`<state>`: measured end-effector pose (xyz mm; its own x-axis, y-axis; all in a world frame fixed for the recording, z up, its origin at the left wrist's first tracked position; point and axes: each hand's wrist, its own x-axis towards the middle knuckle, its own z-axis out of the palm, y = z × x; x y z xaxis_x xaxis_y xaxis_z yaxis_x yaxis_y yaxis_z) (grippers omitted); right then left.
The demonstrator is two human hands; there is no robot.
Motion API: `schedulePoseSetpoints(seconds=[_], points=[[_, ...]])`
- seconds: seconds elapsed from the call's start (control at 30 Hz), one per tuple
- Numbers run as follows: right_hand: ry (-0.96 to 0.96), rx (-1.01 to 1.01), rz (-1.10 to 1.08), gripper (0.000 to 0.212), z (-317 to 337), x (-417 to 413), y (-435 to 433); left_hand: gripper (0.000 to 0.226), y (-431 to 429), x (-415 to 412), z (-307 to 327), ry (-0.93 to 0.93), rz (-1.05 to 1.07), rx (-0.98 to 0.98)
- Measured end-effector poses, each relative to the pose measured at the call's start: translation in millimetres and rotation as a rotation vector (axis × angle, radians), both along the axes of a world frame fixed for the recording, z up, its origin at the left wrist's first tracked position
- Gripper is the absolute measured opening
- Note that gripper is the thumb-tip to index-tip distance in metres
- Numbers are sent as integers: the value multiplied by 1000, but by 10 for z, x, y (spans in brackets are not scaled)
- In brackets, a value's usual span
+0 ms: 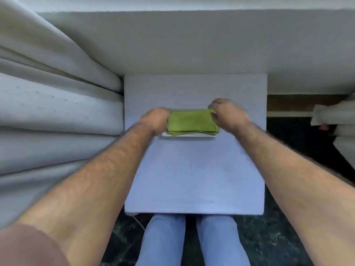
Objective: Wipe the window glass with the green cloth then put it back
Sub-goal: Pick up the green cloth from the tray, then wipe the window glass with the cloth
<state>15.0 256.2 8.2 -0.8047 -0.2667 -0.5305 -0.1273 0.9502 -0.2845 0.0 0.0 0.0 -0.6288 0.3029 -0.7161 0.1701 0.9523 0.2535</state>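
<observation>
A folded green cloth (192, 122) lies on a small white tray (189, 135), which rests on a pale blue cloth-covered table (196, 169). My left hand (156, 120) is curled at the cloth's left edge and touches it. At the cloth's upper right corner, my right hand (226, 114) pinches the fabric between its fingers. Both forearms reach in from the bottom of the view. No window glass shows in this view.
White curtain folds (57, 112) hang along the left side of the table. A white wall or sill (192, 45) runs behind it. More white fabric (334, 120) sits at the right edge. Dark marble floor and my blue-trousered legs (192, 242) are below.
</observation>
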Motion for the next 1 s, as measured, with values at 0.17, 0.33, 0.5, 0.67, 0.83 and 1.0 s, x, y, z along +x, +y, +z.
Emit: schedulePoseSetpoints(seconds=[0.17,0.33,0.5,0.67,0.83,1.0], points=[[-82,54,-20,51,-423,41,14,53,124,16,-517,35,-25,-25],[51,105,-33,40,-710,130,-55,38,208,-17,-764,222,-96,-72],[67,193,-42,33,-776,114,-142,30,251,-43,-727,212,-87,-79],[59,146,-67,29,-417,68,-145,24,257,26,-336,119,-31,-12],[42,78,-27,26,251,24,-107,44,104,33,195,117,316,101],[152,59,-18,26,1300,-134,-27,29,91,-132,1083,238,315,169]])
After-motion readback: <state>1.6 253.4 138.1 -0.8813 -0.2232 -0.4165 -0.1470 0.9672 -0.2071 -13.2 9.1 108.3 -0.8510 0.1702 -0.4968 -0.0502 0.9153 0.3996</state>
